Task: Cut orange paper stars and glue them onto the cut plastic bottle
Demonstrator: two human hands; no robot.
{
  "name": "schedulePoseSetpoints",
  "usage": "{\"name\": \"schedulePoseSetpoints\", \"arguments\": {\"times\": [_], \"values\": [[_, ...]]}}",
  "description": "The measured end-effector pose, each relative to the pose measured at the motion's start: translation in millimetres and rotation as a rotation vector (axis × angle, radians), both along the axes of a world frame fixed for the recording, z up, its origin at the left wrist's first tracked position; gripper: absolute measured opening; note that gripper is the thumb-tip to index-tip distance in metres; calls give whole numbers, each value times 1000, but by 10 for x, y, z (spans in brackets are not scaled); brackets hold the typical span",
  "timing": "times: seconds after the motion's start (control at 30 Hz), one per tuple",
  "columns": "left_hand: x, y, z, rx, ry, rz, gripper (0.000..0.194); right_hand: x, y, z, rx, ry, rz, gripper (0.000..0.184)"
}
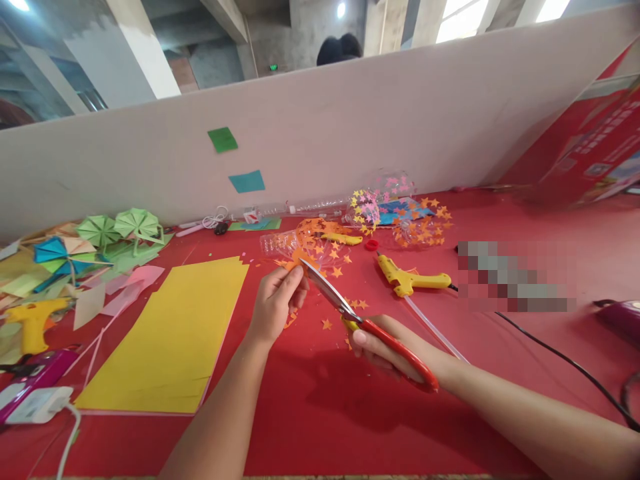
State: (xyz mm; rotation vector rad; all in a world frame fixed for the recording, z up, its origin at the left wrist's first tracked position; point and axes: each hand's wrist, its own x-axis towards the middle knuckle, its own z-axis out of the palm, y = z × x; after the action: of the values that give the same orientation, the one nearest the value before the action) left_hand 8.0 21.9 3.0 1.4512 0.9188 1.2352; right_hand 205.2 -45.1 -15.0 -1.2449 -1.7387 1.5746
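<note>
My left hand (pixel 280 297) pinches a small piece of orange paper (pixel 300 256) between thumb and fingers. My right hand (pixel 383 343) is wrapped round the red handles of a pair of scissors (pixel 345 308), whose blades point up and left to the paper at my left fingertips. Whether the blades are cutting into the paper I cannot tell. Orange paper stars (pixel 327 324) lie scattered on the red table below the blades. Just beyond my hands is a clear plastic bottle piece (pixel 277 243), with orange stars around it and a yellow utility knife (pixel 342 238) beside it.
A yellow glue gun (pixel 413 277) lies to the right, its cord trailing off. Yellow paper sheets (pixel 170 333) are stacked at left, near folded paper umbrellas (pixel 137 224), another yellow glue gun (pixel 35 323) and a power strip (pixel 43 377). A pale partition (pixel 310 140) stands behind.
</note>
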Motion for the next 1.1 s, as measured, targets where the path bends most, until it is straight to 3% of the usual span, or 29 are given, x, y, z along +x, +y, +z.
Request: {"name": "schedulePoseSetpoints", "arguments": {"times": [0.37, 1.1], "values": [[20, -3, -46, 9, -46, -23, 34, -65, -49, 65, -17, -13, -61, 69], [-4, 1, -41, -5, -21, -21, 34, -51, -33, 38, 56, -119, -87, 55]]}}
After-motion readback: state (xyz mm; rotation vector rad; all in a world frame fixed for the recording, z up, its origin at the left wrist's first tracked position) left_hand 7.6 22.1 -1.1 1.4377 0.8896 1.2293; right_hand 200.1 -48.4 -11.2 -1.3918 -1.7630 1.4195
